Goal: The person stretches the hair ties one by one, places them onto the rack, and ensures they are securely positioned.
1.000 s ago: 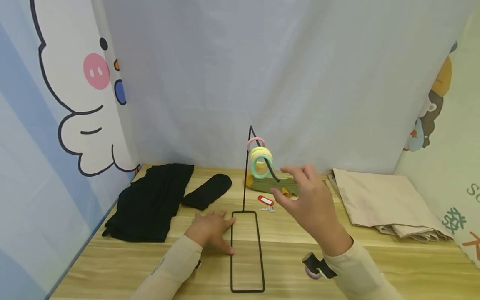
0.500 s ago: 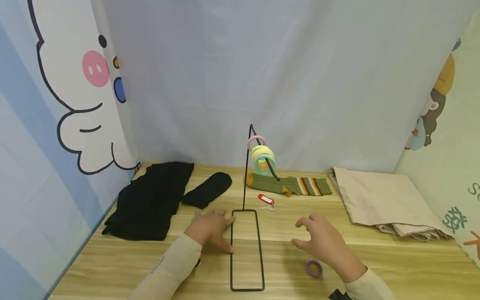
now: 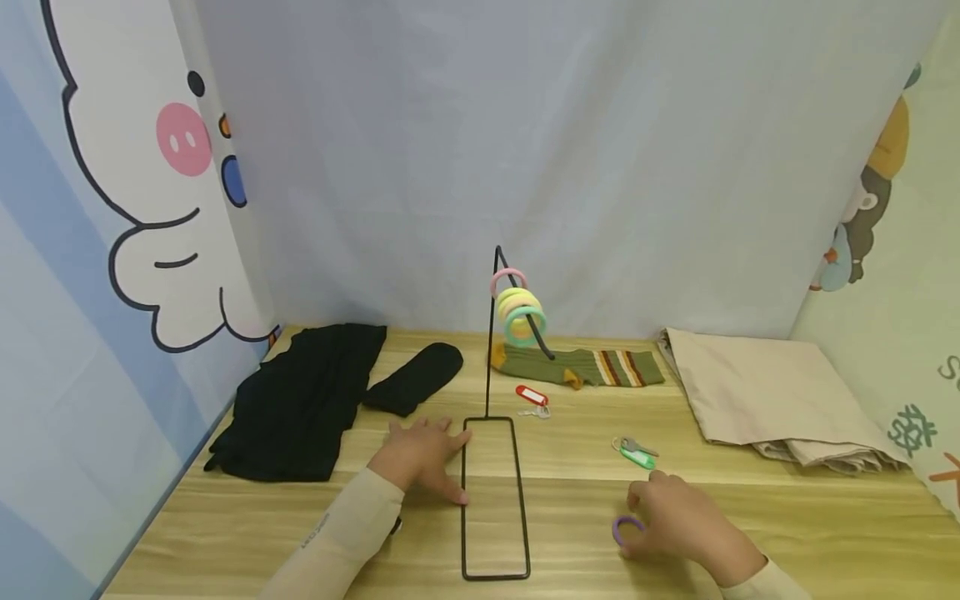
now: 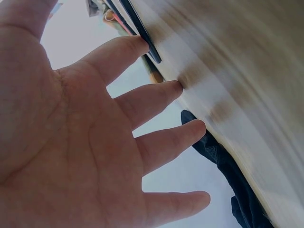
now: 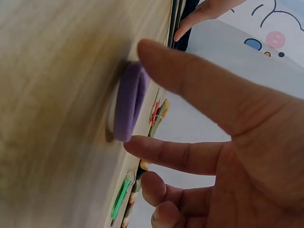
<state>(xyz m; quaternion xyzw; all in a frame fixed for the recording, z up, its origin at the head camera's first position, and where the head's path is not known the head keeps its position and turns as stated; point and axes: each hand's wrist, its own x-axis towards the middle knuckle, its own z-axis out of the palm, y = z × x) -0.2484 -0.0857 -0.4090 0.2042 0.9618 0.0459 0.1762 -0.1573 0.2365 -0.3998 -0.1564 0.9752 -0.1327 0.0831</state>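
My left hand [image 3: 420, 458] rests on the table at the left side of the black wire stand [image 3: 463, 533], fingers spread, its thumb and index finger touching the base frame. In the left wrist view the palm shows with nothing in it. At the right, my right hand [image 3: 678, 527] is down at a purple hair tie [image 5: 126, 104] on the table. Its thumb [image 5: 164, 64] and index finger [image 5: 173, 154] pinch the tie from opposite edges. Pink, yellow, peach and green hair ties [image 3: 525, 312] hang on the stand's slanting arm.
Behind the right hand lies a key with a green tag [image 3: 637, 455]. Farther back are a key with a red tag [image 3: 532, 395] and a green striped sock [image 3: 592, 367]. Black cloth [image 3: 300, 408] and a black sock [image 3: 416, 379] lie left, folded beige cloth [image 3: 765, 387] right.
My right hand has come down from the tip of the stand's arm to the purple hair tie, uncovering the green-tagged key. The left hand stays in place.
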